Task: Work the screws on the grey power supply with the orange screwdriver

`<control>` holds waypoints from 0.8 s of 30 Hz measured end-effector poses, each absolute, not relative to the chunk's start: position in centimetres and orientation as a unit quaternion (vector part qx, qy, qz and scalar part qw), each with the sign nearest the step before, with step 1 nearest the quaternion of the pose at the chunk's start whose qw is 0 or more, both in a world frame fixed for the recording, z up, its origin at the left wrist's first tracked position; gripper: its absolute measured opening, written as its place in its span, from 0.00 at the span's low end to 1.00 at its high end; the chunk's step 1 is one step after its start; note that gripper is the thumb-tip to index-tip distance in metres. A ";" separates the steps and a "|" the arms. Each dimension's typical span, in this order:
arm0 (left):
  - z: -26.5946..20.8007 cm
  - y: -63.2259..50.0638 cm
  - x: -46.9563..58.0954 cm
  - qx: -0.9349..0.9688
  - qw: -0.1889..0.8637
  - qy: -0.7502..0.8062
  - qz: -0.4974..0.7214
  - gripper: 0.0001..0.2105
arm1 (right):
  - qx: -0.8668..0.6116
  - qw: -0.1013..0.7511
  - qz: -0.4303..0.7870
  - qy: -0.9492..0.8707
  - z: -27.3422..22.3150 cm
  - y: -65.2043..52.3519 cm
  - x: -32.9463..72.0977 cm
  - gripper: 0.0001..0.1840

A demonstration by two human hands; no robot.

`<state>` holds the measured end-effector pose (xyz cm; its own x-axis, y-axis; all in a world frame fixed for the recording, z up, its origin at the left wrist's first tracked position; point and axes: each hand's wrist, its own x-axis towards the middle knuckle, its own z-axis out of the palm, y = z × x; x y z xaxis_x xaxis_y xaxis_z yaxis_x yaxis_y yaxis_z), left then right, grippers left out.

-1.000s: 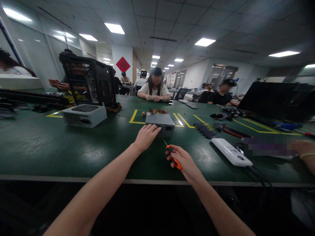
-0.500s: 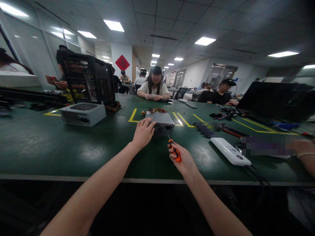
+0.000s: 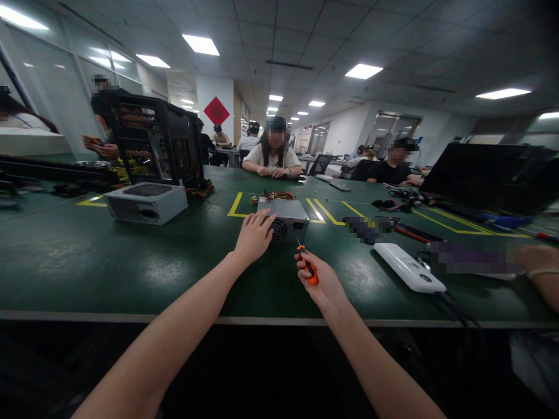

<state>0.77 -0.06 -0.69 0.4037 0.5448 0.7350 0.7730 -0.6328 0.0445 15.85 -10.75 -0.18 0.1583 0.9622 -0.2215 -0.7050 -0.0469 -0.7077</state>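
A grey metal computer power supply rests on the green table in front of me, its fan grille and socket side facing me. My left hand lies against its near left corner, fingers spread and stretched over the upper edge. In my right hand is a screwdriver with an orange and black handle, gripped with closed fingers. Its thin shaft points up at the lower right of the front face. Whether the tip touches the metal or a screw is too small to tell. Coloured cables bunch behind the power supply.
Left of me sit a second power supply and a black computer case. To the right lie a white power bank-like device with cables and a black monitor. A person sits opposite; another person's hand is at far right.
My right hand and the screwdriver have shifted very slightly left and up. My left hand and the power supply look almost the same.
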 end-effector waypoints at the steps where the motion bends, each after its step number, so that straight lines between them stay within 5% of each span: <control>1: -0.7 -0.1 0.8 -0.823 0.154 -0.401 -0.371 0.19 | -0.367 0.666 0.626 -0.173 -0.1 -10.7 15.8 0.05; 24: 0.4 -1.1 1.0 -0.806 0.179 -0.464 -0.322 0.17 | -0.356 0.618 0.691 -0.116 0.5 -10.3 14.6 0.08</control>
